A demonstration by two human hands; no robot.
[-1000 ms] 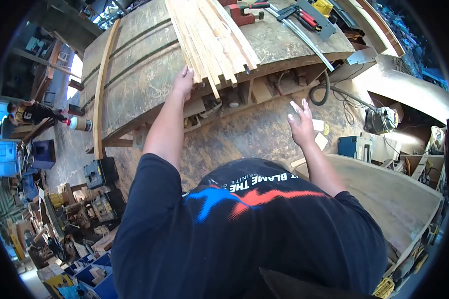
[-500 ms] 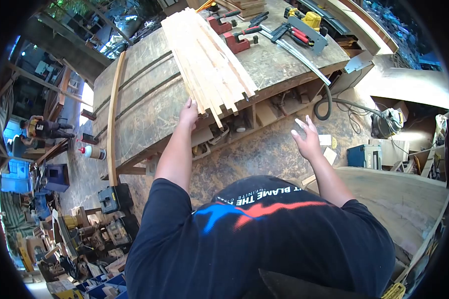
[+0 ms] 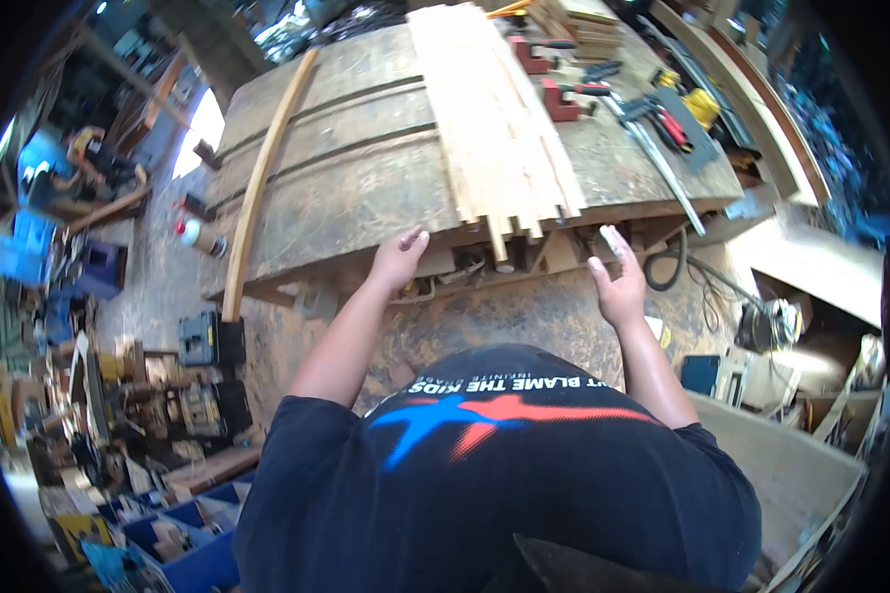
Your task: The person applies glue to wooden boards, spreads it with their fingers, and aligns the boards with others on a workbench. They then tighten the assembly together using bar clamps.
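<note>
A row of pale wooden strips (image 3: 499,128) lies side by side on the workbench (image 3: 366,188), their near ends uneven and jutting past its front edge. My left hand (image 3: 400,261) is in the air at that edge, left of the strip ends and apart from them, its fingers loosely bent with nothing in them. On the other side, my right hand (image 3: 620,285) is raised just below and right of the strips. Its fingers point up, the thumb stands apart, and it holds nothing. Pale smudges show on its fingertips.
Red clamps (image 3: 564,102) lie right of the strips, near a metal bar clamp (image 3: 667,173) and a yellow tool (image 3: 700,107). One long wooden batten (image 3: 272,178) crosses the bench's left side. A glue bottle (image 3: 200,237) stands beyond it. Another person (image 3: 104,163) is at far left.
My left hand has come off the strips and moved back toward me. The right hand stays raised and empty. The view has shifted, so the bench appears further right and more level.
</note>
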